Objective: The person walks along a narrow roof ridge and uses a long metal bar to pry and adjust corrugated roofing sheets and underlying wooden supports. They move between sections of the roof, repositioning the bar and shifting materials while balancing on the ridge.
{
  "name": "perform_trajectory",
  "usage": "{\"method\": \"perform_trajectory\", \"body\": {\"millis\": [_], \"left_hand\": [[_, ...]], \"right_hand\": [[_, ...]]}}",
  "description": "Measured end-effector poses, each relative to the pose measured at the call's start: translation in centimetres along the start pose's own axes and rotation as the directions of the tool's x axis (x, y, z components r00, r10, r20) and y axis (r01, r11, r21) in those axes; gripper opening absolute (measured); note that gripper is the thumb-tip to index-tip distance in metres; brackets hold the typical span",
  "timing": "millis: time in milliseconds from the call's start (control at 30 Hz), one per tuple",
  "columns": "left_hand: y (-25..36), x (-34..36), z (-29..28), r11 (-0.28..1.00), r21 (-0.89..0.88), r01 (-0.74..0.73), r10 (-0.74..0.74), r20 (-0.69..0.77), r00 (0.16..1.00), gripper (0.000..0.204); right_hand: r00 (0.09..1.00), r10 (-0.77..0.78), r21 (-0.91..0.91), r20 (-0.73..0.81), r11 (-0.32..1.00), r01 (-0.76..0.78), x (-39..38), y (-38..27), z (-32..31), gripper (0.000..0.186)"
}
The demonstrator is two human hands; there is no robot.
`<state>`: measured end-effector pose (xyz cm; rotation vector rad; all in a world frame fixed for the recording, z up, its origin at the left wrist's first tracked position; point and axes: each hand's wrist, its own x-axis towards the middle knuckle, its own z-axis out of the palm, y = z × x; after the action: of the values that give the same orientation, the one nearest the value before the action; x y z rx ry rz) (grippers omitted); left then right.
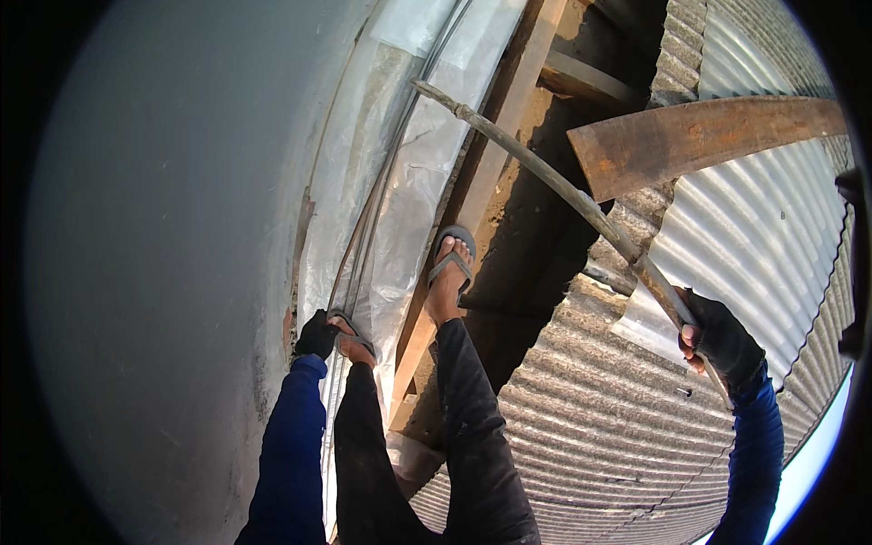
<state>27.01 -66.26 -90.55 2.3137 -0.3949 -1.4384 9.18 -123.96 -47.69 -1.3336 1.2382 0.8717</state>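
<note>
R hand (pixel 722 341) wrapped round 1 pole (pixel 564 188), nr end; L hand's (pixel 315 336) grip we can't tell. Pole: likely stiff, lightish; we'd hold nr mid.

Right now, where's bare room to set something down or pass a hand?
Mostly bare roof sheet lies between the right leg and right hand. Under the pole, a gap opens beside the beam. Crowded by the wall: left hand, left foot, strips.

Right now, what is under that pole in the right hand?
The pole in the right hand crosses above plastic sheeting, a wooden beam, a dark gap and corrugated roofing. It covers the strip directly beneath, and the gap's depths are too dark to tell.
</note>
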Motion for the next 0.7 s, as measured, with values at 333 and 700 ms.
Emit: {"method": "perform_trajectory", "body": {"millis": [333, 700], "left_hand": [[-1.4, 0.0, 0.2, 0.994, 0.015, -0.106, 0.106, -0.080, 0.991, 0.016], [1.1, 0.6, 0.5, 0.997, -0.053, -0.052, 0.047, -0.097, 0.994, 0.025]], "right_hand": [[0.997, 0.076, -0.043, -0.006, 0.996, -0.076, 1.1, -0.9, -1.5, 0.086], [0.995, 0.104, -0.135, 0.001, 0.985, -0.103, 1.1, -1.5, -1.6, 0.087]]}}
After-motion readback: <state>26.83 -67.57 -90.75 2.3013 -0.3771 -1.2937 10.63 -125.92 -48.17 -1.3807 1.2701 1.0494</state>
